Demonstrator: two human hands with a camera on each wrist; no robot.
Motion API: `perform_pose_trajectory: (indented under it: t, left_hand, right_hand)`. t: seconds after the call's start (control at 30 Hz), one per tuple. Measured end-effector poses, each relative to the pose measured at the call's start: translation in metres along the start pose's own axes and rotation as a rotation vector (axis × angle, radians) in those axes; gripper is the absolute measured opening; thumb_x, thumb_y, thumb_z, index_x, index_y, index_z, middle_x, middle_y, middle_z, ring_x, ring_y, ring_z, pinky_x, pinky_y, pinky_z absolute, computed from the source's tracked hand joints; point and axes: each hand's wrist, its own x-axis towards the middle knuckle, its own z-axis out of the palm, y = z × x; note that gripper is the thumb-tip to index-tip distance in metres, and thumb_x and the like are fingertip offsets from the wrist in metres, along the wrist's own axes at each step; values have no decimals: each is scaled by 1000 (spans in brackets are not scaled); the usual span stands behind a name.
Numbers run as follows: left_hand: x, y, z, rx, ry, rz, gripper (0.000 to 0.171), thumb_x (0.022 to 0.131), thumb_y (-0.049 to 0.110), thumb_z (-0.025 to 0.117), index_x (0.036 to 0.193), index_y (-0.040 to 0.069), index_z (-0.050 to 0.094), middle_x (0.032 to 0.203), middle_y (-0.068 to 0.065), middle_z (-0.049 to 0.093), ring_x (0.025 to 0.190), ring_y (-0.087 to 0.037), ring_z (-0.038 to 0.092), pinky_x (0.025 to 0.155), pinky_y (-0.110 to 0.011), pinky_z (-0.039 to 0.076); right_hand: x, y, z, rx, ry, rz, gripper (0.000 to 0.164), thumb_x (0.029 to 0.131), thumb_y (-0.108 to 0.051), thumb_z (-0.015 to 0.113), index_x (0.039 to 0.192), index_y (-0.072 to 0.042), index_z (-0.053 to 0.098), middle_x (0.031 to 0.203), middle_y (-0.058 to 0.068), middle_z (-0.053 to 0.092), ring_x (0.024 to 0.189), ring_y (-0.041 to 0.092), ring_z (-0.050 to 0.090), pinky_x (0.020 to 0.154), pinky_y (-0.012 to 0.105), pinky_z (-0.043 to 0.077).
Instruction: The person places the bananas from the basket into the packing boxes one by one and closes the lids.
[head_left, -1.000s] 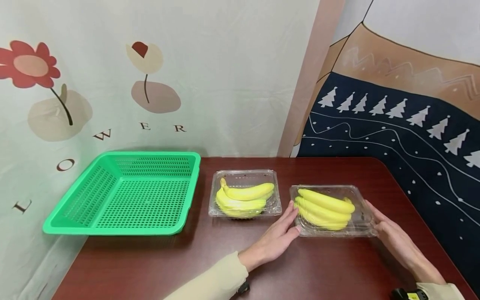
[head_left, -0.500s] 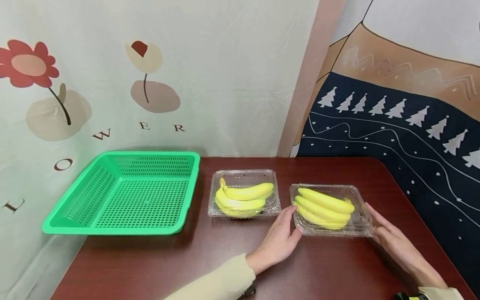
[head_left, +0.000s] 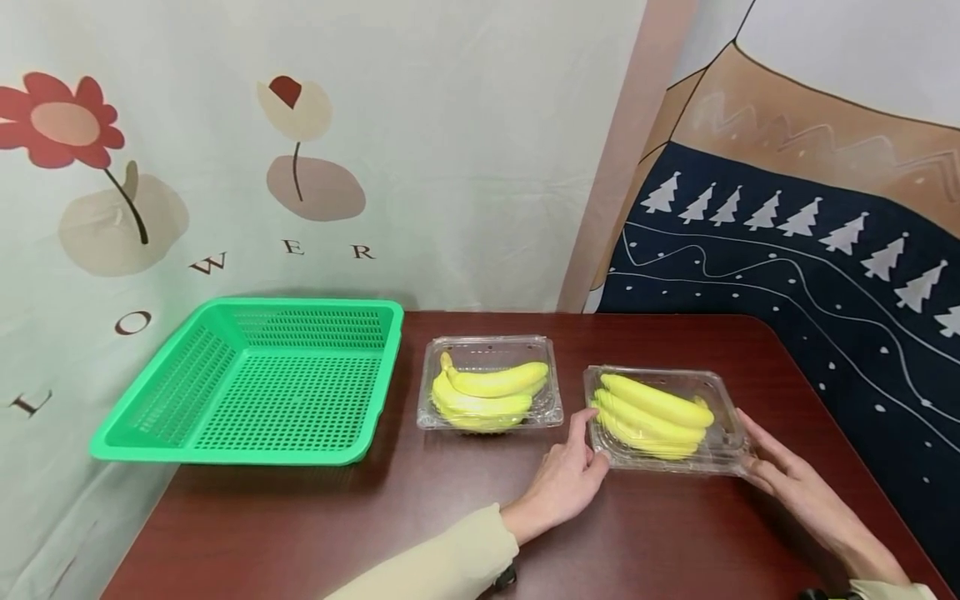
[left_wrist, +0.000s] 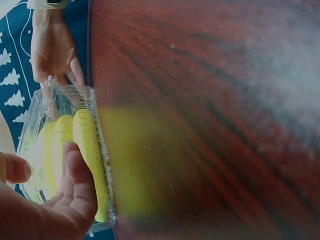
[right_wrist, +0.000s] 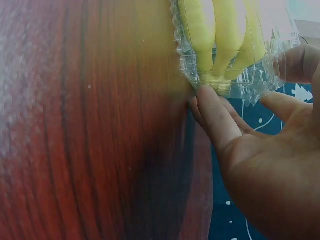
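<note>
A clear plastic clamshell box with a bunch of bananas inside is between both hands on the right of the table. In the head view, the left hand grips its left end, thumb at the near corner. The right hand holds the opposite end. Up close in the left wrist view, the left hand's fingers and thumb straddle the box. Fingers and thumb of the right hand hold the banana-stem end in the right wrist view. Whether the box is lifted, I cannot tell.
A second clear clamshell box of bananas stands left of the held one. Farther left is a green perforated plastic basket with no contents visible. Patterned curtains rise behind the dark red table.
The left hand's fingers have bent in around the box's left end, and that hand has shifted slightly right. The box and right hand keep about the same place; the head view shifts slightly.
</note>
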Motion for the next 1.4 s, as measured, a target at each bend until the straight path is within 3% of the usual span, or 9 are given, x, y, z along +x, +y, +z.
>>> perform_pose_trajectory:
  t: [0.1, 0.2, 0.3, 0.4, 0.5, 0.67, 0.97, 1.1, 1.4]
  left_hand:
    - [0, 0, 2, -113, -34, -28, 54, 104, 15, 54, 154, 17, 34, 70, 6, 68, 51, -4, 58, 55, -22, 46]
    - [-1, 0, 5, -249, -50, -71, 56, 104, 10, 53, 155, 19, 32, 77, 1, 74, 57, -12, 68, 58, -23, 53]
    - [-2, 1, 8, -355, -48, -110, 61, 104, 5, 52, 159, 20, 29, 80, -5, 76, 62, -19, 72, 58, -28, 58]
    - [-1, 2, 9, -431, -51, -132, 68, 104, 3, 49, 163, 22, 23, 82, -9, 77, 66, -25, 75, 60, -33, 61]
    - [1, 3, 9, -526, -68, -151, 74, 103, 0, 45, 166, 26, 17, 85, -15, 77, 69, -31, 76, 64, -36, 62]
    - [6, 3, 13, -678, -87, -174, 78, 103, -5, 40, 167, 29, 12, 85, -21, 76, 72, -34, 76, 66, -35, 62]
    - [7, 7, 19, -752, -38, -208, 83, 99, -9, 40, 167, 30, 15, 77, -22, 74, 68, -36, 75, 61, -29, 61]
    - [6, 10, 21, -758, -4, -227, 83, 97, -9, 41, 167, 31, 19, 75, -22, 73, 67, -37, 75, 59, -29, 60]
    - [10, 15, 23, -759, 69, -274, 81, 98, -8, 44, 166, 32, 26, 71, -21, 73, 65, -36, 75, 59, -35, 62]
  right_hand:
    - [1, 2, -1, 2, -12, -16, 65, 112, -4, 38, 168, -23, 11, 162, -21, 20, 124, -14, 48, 90, 17, 54]
    - [1, 3, -1, 6, -35, -1, 67, 112, -2, 34, 168, -26, 7, 158, -18, 34, 116, -5, 60, 85, 25, 59]
    - [1, 2, -1, -39, -49, 28, 69, 112, -3, 33, 168, -28, 2, 129, -9, 62, 102, 8, 69, 78, 30, 61]
    - [2, 1, 0, -62, -64, 38, 69, 112, -4, 32, 168, -29, -1, 96, 6, 68, 90, 17, 71, 70, 32, 60]
    - [5, 0, 0, 9, -103, 17, 69, 113, -3, 29, 168, -29, -3, 87, 14, 66, 81, 22, 71, 63, 33, 58]
    - [7, 3, 1, 190, -175, -50, 70, 112, 2, 25, 167, -32, -2, 84, 10, 66, 75, 23, 70, 57, 33, 56]
    - [8, 3, 1, 309, -221, -112, 68, 110, 6, 22, 167, -24, 0, 81, 7, 55, 63, 28, 50, 52, 49, 30]
    - [9, 3, 0, 310, -239, -143, 67, 110, 7, 21, 167, -19, -2, 79, 14, 47, 64, 37, 38, 52, 48, 27]
    - [14, -2, 2, 181, -163, -152, 66, 108, 10, 26, 166, -12, 2, 75, 15, 45, 60, 35, 37, 48, 47, 27]
